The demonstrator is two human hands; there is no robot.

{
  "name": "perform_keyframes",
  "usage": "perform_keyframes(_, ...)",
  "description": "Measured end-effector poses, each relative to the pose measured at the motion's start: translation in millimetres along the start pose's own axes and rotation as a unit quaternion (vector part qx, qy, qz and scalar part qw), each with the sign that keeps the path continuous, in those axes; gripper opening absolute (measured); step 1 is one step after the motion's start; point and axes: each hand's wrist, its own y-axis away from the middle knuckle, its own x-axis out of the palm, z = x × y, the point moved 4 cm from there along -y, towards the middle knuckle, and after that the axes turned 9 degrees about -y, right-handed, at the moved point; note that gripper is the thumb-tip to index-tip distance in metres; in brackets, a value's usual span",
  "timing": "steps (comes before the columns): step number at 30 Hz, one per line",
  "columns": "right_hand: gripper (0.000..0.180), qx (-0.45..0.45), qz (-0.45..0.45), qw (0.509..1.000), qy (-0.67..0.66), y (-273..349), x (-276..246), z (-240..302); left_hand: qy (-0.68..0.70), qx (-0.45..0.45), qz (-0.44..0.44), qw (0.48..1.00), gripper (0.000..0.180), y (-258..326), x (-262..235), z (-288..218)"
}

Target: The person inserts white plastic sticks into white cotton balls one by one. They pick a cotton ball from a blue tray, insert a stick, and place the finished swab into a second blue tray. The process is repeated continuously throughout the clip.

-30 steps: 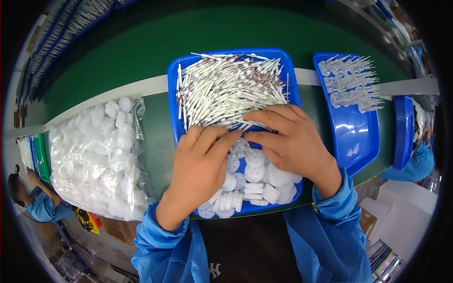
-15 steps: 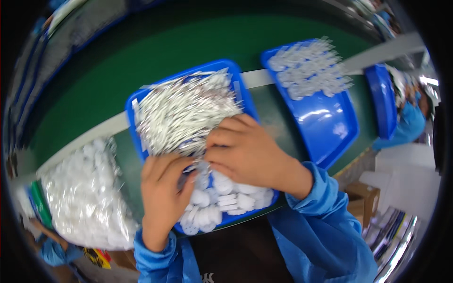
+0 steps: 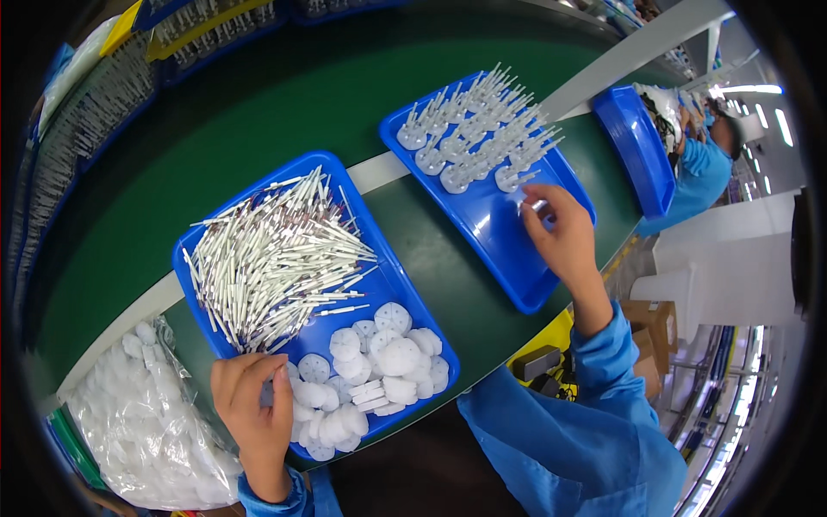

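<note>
Hands first, at the lower edge of the frame: our left hand (image 3: 252,412) rests at the near left corner of the closest blue tray (image 3: 392,284), fingers curled together onto the white discs (image 3: 370,366) there; whether a disc is actually pinched we cannot tell. Just left of it, in the lower left, lies a clear plastic bag (image 3: 142,422) stuffed with more white discs. We count roughly two dozen loose discs in the near half of that tray, while its far half holds a heap of thin white rods (image 3: 271,258), too many to count.

Right of centre, our right hand (image 3: 560,237) reaches into a second blue tray (image 3: 495,228), thumb and fingertips closed on a small white piece (image 3: 532,207) at the tray's middle. Beyond it, in the tray's far half, stand about twenty assembled discs with upright rods (image 3: 478,138).

Farther right, a third blue tray (image 3: 637,151) lies beside another person in a blue sleeve (image 3: 698,177). All three trays rest on a green belt (image 3: 284,103).
</note>
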Motion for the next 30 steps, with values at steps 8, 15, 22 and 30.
perform_keyframes(8, 0.020, -0.096, 0.042, 0.990, 0.094, -9.7, 12.1, 21.3, -0.081, 0.048, 0.102, 0.990, 0.031, -9.9, -2.7, -6.2)
perform_keyframes(15, 0.015, -0.347, 0.162, 0.923, -0.036, 33.5, 65.5, 154.8, -0.046, 0.054, 0.183, 0.980, 0.032, -24.0, -1.4, -8.7)
perform_keyframes(22, 0.010, -0.356, 0.244, 0.902, 0.016, 38.8, 129.1, 198.3, 0.109, -0.083, 0.181, 0.974, 0.025, -17.1, 5.0, 4.9)
perform_keyframes(30, 0.020, -0.186, 0.292, 0.883, -0.318, 12.2, 104.9, 191.3, 0.178, 0.024, -0.100, 0.979, 0.024, -41.7, -5.4, 14.4)
